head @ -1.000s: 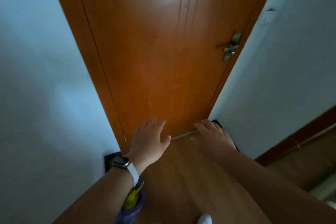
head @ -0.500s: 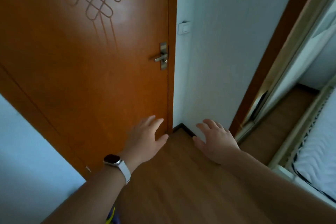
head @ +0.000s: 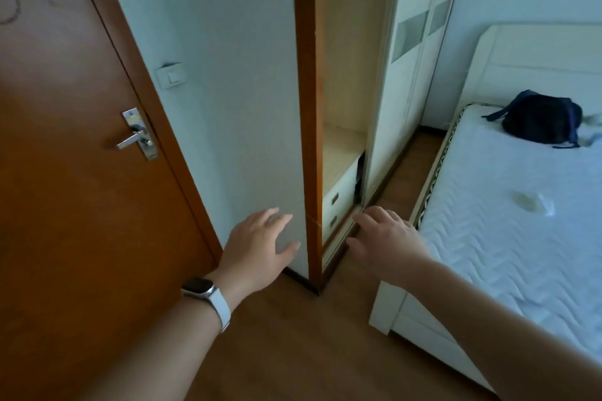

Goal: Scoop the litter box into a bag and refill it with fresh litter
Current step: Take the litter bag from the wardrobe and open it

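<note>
L hand (head: 257, 247) & R hand (head: 384, 238) are both held out in the air, palms down, fingers spread & relaxed, gripping nothing. Smartwatch (head: 208, 295) w/ white strap on L wrist. Just beyond L hand is a pale wall (head: 228, 107) w/ a white light switch (head: 171, 75) higher up. Far left: brown wooden door (head: 65, 189), metal lever handle (head: 135, 137) near its right edge. Between the hands, farther off, stands an upright brown wood post (head: 309, 107). Right of it is an open wardrobe compartment w/ two small drawers (head: 337, 202) low down, then white wardrobe doors (head: 407, 81). Right side: bed (head: 505, 238) w/ bare white quilted mattress, dark backpack (head: 540, 120) lying at its far end. Wood floor (head: 293, 352) under both arms. Litter box: can't tell where, this view doesn't show it
</note>
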